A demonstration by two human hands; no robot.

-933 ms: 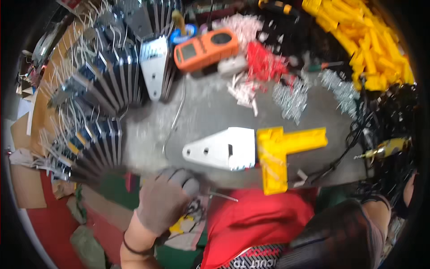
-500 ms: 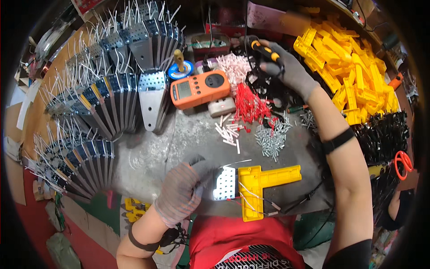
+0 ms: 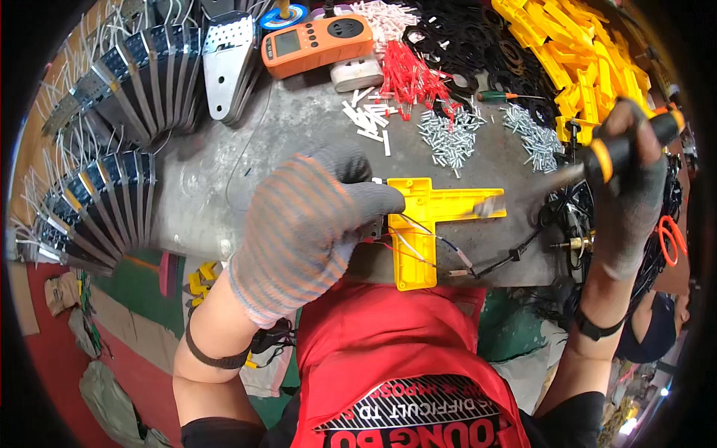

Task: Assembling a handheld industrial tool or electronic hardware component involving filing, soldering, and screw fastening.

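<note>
A yellow T-shaped plastic housing (image 3: 413, 257) lies near the bench's front edge, with thin wires (image 3: 441, 243) crossing it. My left hand (image 3: 314, 209), in a striped grey glove, is closed at the housing's left edge, its fingertips pressing there. It covers the perforated metal plate seen earlier. In my gloved right hand (image 3: 631, 175), off to the right, is a screwdriver-like tool (image 3: 614, 153) with a thick black and yellow handle. Its blurred shaft points left toward the housing's arm; the tip's shape and any contact cannot be made out.
Behind the housing lie metal screws (image 3: 452, 138), red-sleeved parts (image 3: 411, 78) and white tubes (image 3: 366, 116). An orange meter (image 3: 317, 45) stands beyond. Yellow housings (image 3: 575, 56) are heaped at far right. Metal plates with wires (image 3: 142, 82) fan out on the left. A green-handled screwdriver (image 3: 493, 96) lies behind.
My right hand has come back from the far parts piles toward the right front with the black and yellow tool. My left hand has moved onto the housing's left edge. The view has shifted.
</note>
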